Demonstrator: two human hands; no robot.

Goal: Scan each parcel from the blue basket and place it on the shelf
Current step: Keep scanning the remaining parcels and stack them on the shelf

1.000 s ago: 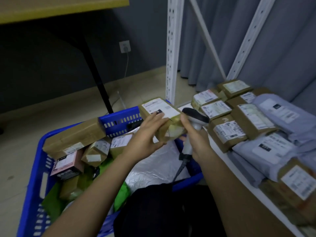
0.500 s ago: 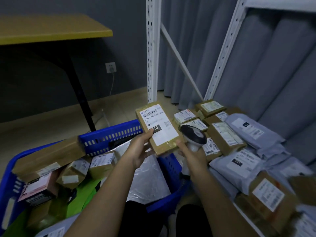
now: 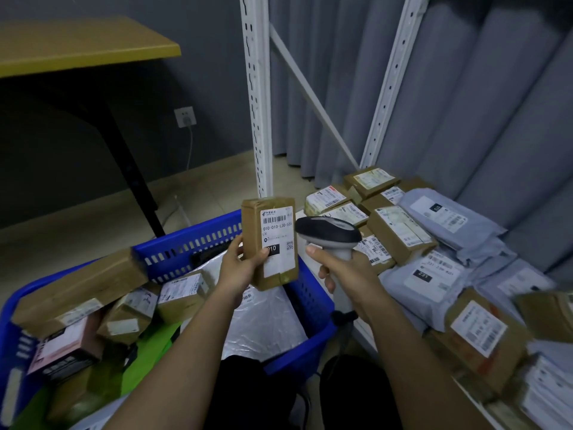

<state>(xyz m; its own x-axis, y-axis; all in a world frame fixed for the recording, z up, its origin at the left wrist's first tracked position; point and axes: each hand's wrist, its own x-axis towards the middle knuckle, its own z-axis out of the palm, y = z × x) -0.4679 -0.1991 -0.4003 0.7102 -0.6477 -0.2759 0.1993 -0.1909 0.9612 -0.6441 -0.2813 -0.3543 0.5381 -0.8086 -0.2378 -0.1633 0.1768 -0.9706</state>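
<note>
While the blue basket (image 3: 189, 243) sits near left, crowded with brown boxes and a silver bag, the shelf (image 3: 366, 332) to your right carries labelled boxes and grey mailers. Your left hand (image 3: 240, 266) holds the parcel (image 3: 269, 243) upright above the basket's right wall, thumb across its label. Your right hand (image 3: 347, 274) wraps its fingers (image 3: 324, 273) round the scanner (image 3: 328, 235) grip, head just beside the parcel.

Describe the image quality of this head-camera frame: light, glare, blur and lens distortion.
Head view: dim, bluish room light; the held parcel in the left hand is sharp, its barcode label readable. The silver bag in the blue basket shows soft glare. Parcels at the right edge are motion-smeared. Wide-angle lens bends the shelf uprights outward. The scanner in the right hand looks crisp.
</note>
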